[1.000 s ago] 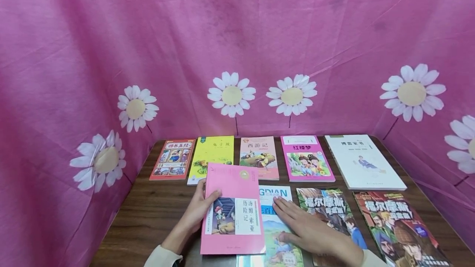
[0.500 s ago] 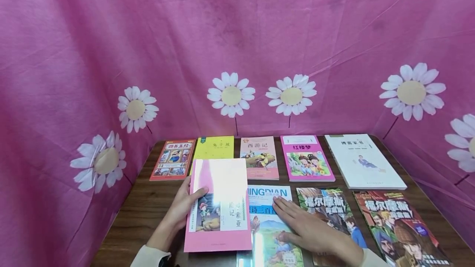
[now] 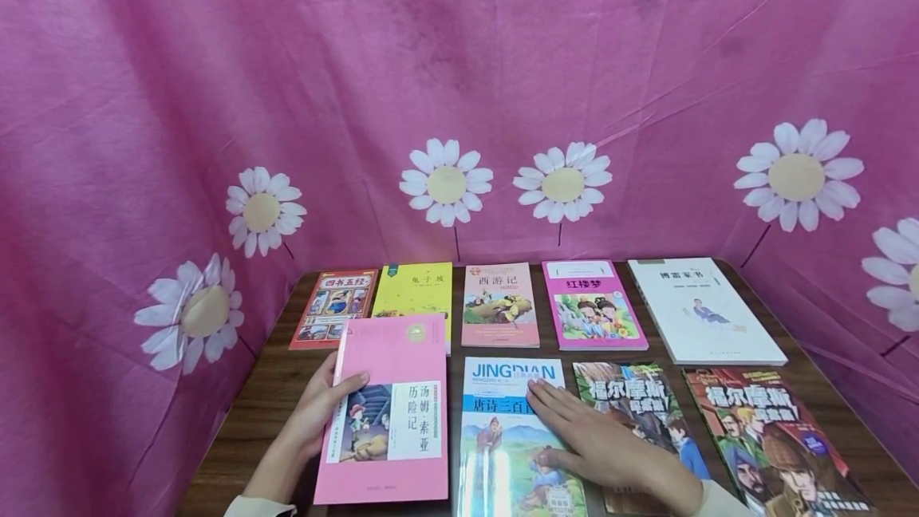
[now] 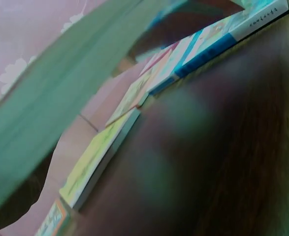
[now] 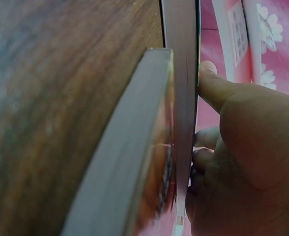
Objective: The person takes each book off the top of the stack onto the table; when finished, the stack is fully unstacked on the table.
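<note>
My left hand point(image 3: 310, 413) grips the left edge of a pink book point(image 3: 391, 353), its thumb on the cover and its other fingers behind. Raised off the table, the book overlaps the lower part of a yellow book point(image 3: 420, 294) in the head view. My right hand point(image 3: 592, 433) rests with straight fingers on the right side of a blue-and-white paperback point(image 3: 488, 465) lying on the table. In the right wrist view the right hand point(image 5: 255, 147) touches a book's cover with its thumb and fingertips. A pale blurred band hides much of the left wrist view.
Along the back of the wooden table point(image 3: 244, 429) lie a red book point(image 3: 333, 309), a pale pink book point(image 3: 500, 305), a magenta book point(image 3: 594, 305) and a white book point(image 3: 707, 313). Two comic-style books point(image 3: 639, 401) lie at the right. A pink flowered curtain point(image 3: 502, 86) hangs behind.
My left hand has carried the pink book leftward, off the blue-and-white paperback, whose cover is now uncovered on its left side. The right hand has stayed in place.
</note>
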### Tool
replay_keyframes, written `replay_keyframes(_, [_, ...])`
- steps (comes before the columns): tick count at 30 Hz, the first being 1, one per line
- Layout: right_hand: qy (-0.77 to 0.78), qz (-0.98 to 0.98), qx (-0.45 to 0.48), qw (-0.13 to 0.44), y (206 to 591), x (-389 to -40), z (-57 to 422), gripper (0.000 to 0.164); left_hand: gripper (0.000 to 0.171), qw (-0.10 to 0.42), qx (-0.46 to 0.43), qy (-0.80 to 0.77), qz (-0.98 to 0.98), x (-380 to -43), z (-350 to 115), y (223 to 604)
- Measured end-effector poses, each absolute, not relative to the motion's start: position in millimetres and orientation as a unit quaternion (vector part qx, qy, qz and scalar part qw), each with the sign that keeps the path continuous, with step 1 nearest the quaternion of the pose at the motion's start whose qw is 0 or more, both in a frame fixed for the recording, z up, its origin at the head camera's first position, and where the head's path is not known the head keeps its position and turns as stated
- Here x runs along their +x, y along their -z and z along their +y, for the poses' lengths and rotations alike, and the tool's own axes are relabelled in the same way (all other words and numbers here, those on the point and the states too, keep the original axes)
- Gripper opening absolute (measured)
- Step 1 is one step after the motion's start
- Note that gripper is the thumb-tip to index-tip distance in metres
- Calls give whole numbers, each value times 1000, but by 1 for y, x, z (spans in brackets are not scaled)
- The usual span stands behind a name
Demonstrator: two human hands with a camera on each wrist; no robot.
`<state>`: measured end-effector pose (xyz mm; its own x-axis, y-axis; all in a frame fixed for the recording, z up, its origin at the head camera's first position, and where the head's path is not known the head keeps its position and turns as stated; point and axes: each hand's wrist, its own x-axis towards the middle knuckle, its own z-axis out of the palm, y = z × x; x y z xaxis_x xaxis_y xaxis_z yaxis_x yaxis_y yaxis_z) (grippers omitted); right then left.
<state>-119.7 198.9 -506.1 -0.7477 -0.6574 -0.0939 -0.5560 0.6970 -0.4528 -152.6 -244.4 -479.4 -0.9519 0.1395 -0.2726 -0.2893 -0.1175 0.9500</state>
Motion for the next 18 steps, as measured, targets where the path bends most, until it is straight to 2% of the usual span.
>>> replay_keyframes(9, [198, 913, -340, 109, 507, -119, 200, 85, 66, 207, -68, -744, 632, -144, -262, 497])
replay_keyframes(15, [195, 913, -340, 111, 507, -120, 200, 85, 65, 227, -71, -725, 646, -141, -261, 514])
replay_keyframes(18, [191, 913, -344, 106, 507, -120, 200, 85, 66, 221, -76, -700, 675, -140, -259, 518])
